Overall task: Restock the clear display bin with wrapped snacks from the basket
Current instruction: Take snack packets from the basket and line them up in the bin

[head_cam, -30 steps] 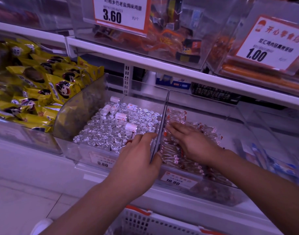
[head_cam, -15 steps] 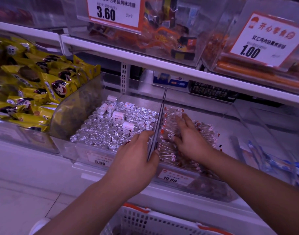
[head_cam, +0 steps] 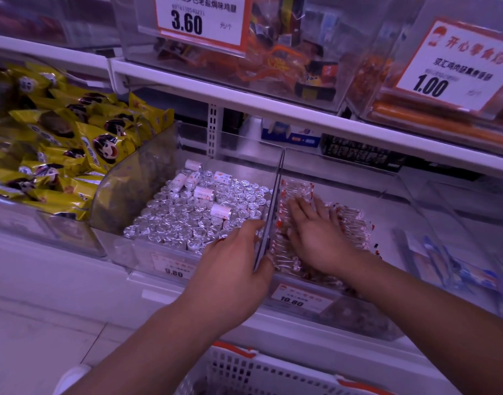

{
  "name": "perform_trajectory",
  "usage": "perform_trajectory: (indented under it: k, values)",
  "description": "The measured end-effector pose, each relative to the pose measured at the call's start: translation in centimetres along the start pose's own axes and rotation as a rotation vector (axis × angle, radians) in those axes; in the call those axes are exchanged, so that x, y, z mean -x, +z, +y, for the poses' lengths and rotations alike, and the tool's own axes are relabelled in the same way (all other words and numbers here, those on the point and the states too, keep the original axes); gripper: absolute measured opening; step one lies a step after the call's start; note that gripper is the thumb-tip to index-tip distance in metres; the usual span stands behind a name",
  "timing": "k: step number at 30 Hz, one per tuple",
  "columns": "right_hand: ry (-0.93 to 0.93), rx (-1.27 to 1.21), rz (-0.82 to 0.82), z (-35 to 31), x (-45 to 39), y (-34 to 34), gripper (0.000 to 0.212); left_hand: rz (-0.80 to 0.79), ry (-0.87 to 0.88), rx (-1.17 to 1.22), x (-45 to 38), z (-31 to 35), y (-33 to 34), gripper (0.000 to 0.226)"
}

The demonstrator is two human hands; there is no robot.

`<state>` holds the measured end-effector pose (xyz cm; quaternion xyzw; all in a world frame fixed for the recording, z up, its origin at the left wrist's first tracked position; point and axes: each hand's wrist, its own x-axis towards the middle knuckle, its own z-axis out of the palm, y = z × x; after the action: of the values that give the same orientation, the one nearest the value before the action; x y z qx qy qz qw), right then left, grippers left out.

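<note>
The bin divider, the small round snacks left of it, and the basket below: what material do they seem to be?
Divider: clear rigid plastic, probably acrylic; see-through. Round snacks: crinkled, shiny silver foil wrap. Basket: white moulded plastic lattice.

The clear display bin (head_cam: 392, 195) is showing glossy, see-through plastic walls. Under the right fingers (head_cam: 307, 212), the wrapped snacks (head_cam: 350, 223) are glinting in clear, crinkly film. Left of the left fingers (head_cam: 253, 226), foil rolls (head_cam: 187, 220) are shining like crumpled metal. Below, the basket (head_cam: 244, 372) is looking like matt white plastic mesh.
</note>
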<state>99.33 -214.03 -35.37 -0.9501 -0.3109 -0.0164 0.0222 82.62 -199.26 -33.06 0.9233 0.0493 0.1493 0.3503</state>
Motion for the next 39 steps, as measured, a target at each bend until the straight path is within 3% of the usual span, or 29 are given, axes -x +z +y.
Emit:
perform_trajectory:
  k: [5,10,13,17,21,28,36,37,39]
  values:
    - [-0.043,-0.102,0.035,1.0,0.3,-0.7,0.08,0.013,-0.017,0.032,0.0,0.0,0.0,0.053]
    - [-0.019,-0.172,0.252,1.5,-0.5,-1.4,0.04,0.018,-0.002,0.065,0.5,0.1,-0.5,0.051]
    - [0.016,-0.247,0.271,1.4,-1.0,-1.4,0.032,0.027,0.008,0.069,0.8,-0.1,-0.6,0.05]
    - [-0.12,0.067,0.199,1.2,-0.6,-0.8,0.037,0.031,0.002,0.053,0.7,-0.4,-0.7,0.053]
    - [-0.213,0.361,0.094,1.6,0.8,-0.5,0.059,-0.01,0.011,0.021,0.6,-0.1,-0.5,0.056]
    - [-0.176,0.107,0.106,1.8,2.3,-1.9,0.062,-0.019,0.002,0.021,0.7,0.2,-0.4,0.056]
    - [-0.13,0.038,0.124,2.1,3.6,-3.9,0.058,0.072,0.122,-0.052,2.0,-0.1,-1.0,0.055]
    - [-0.139,-0.01,0.174,1.7,4.0,-4.3,0.052,0.106,0.155,-0.058,2.5,0.0,-1.2,0.053]
    - [-0.159,-0.206,0.427,0.4,5.9,-5.1,0.034,0.198,0.265,-0.058,3.8,0.2,-1.6,0.046]
